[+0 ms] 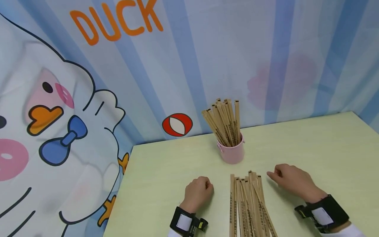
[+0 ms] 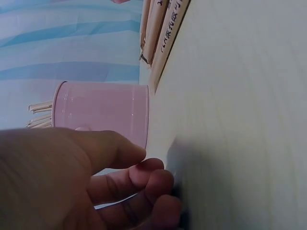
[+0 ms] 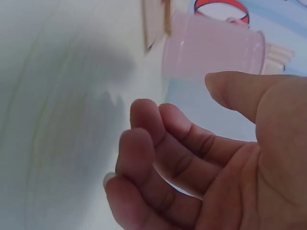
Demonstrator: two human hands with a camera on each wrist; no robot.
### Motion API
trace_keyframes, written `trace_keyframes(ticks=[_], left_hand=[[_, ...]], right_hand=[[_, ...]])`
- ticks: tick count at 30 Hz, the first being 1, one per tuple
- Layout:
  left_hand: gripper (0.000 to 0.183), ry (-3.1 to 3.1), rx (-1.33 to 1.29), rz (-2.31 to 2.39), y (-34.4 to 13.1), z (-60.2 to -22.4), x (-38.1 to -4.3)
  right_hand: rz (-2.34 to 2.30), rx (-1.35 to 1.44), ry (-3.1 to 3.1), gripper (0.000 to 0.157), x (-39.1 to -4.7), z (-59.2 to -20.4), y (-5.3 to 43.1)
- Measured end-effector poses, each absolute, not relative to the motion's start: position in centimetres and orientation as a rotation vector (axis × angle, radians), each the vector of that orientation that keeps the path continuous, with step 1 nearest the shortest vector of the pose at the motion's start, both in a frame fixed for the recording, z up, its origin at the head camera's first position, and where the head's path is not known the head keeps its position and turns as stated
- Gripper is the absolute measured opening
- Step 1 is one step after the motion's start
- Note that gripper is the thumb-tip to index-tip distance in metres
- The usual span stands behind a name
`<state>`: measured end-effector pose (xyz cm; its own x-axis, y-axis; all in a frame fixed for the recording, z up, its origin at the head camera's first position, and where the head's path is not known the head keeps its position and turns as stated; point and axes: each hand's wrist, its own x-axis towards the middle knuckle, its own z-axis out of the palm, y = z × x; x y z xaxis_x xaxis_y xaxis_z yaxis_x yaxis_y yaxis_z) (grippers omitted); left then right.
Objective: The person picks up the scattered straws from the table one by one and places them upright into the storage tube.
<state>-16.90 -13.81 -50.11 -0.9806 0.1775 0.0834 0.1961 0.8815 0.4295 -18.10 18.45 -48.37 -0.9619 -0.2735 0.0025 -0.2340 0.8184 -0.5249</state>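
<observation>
A bundle of long, thin sticks in printed brown paper sleeves (image 1: pixel 250 204) lies on the table between the hands, a few askew. My left hand (image 1: pixel 197 194) is just left of the bundle, apart from it; the left wrist view shows its fingers (image 2: pixel 156 184) loosely curled with nothing held. To the right of the bundle my right hand (image 1: pixel 293 181) hovers over the table. In the right wrist view its fingers (image 3: pixel 168 158) are relaxed and bent, thumb apart, holding nothing. Behind the bundle stands a pink bucket (image 1: pixel 232 154) packed with similar sticks (image 1: pixel 226 121).
The pale yellow table (image 1: pixel 165 171) ends at the back against a blue striped curtain (image 1: pixel 225 59) printed with a large duck (image 1: pixel 74 184). Each wrist carries a black strap (image 1: pixel 328 212) with a small camera.
</observation>
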Motion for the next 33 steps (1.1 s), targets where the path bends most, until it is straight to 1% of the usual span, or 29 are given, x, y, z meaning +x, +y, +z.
trace_keyframes(ticks=[8, 15, 19, 24, 33], left_hand=[[0.029, -2.995, -0.307, -0.71, -13.9, -50.0, -16.9], [0.028, -3.004, -0.292, -0.722, -13.8, -49.8, -16.9], [0.028, -3.007, -0.286, -0.729, -13.8, -49.8, -16.8], [0.028, -3.025, -0.261, -0.723, -13.9, -50.0, -16.9], [0.027, -3.022, -0.236, -0.744, -13.8, -50.1, -17.1]], right_hand=[[-0.759, -0.502, 2.854, 0.033, -16.4, -47.9, 15.5], [-0.656, -0.567, 2.814, 0.039, -15.2, -48.9, 14.2], [-0.615, -0.586, 2.846, 0.035, -15.1, -49.3, 14.0], [-0.617, -0.542, 2.832, 0.028, -15.3, -49.3, 13.7], [-0.731, -0.511, 2.886, 0.038, -15.6, -48.1, 13.9]])
